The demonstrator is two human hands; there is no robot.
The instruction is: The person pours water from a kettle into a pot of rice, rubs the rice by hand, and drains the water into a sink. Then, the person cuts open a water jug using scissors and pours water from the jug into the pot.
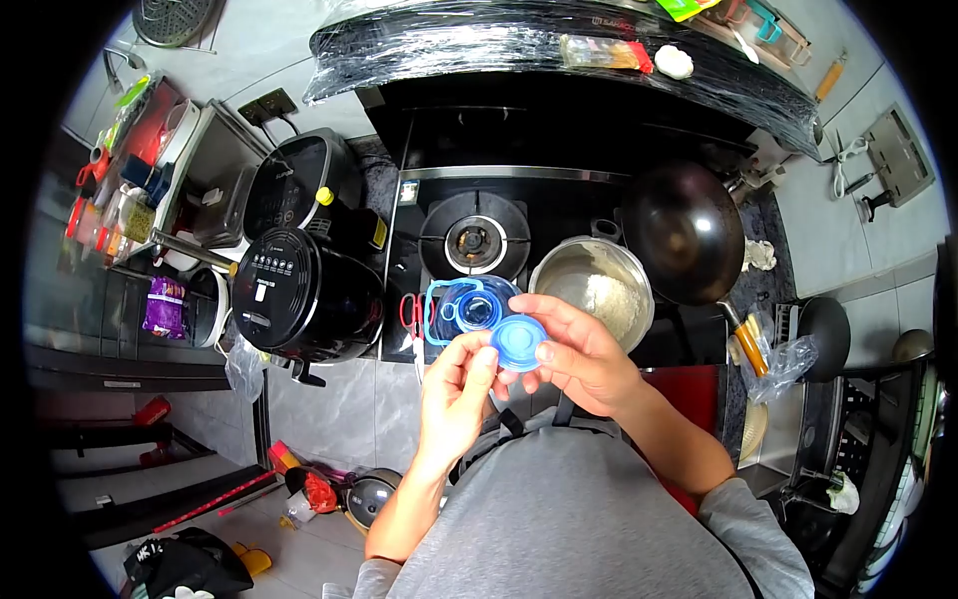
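Observation:
A round blue cap (518,342) is held between my two hands in front of my body. My left hand (459,384) pinches its left edge with thumb and fingers. On the cap's right side, my right hand (584,359) grips it, thumb at the edge. Just behind the cap stands a clear blue bottle (477,307) with a blue handle, its round neck facing up. Red-handled scissors (411,317) lie left of the bottle. To the right, a metal pot (559,262) holds white powdery stuff.
The gas burner (475,245) is behind the bottle. A dark wok (684,235) stands at the right. Two black cookers (282,290) are on the left. Plastic-wrapped range hood (479,50) overhangs the back.

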